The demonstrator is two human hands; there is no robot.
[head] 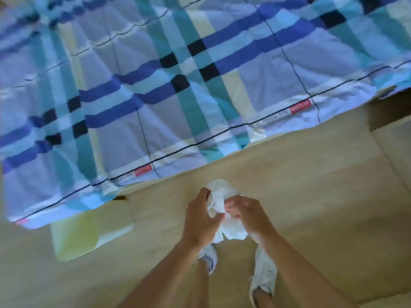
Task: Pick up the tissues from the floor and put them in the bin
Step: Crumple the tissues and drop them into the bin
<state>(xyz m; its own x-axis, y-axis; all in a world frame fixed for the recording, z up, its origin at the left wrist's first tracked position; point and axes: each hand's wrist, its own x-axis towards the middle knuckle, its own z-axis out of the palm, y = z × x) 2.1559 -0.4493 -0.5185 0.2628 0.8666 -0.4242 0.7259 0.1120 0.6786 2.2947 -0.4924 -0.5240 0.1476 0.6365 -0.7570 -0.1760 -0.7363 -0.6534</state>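
Both hands are raised in front of the body at the 6 o'clock region of the frame, gripping a bundle of crumpled white tissues (222, 210) between them, clear of the floor. The left hand (201, 221) wraps the bundle from its left side, thumb pressed against the paper and fingers curled behind it. The right hand (249, 215) is closed on the bundle's right side, fingertips pinching folds of tissue. Below the hands stand two white sneakers (264, 272) on the light wooden floor (311, 185). A plaid bedsheet (155, 85) in blue, teal and cream fills the frame from 9 to 2 o'clock, its hem hanging over the floor. A pale yellow-green object (89, 232), blurred, lies at 8 o'clock beside the sheet's corner. No bin is in view.
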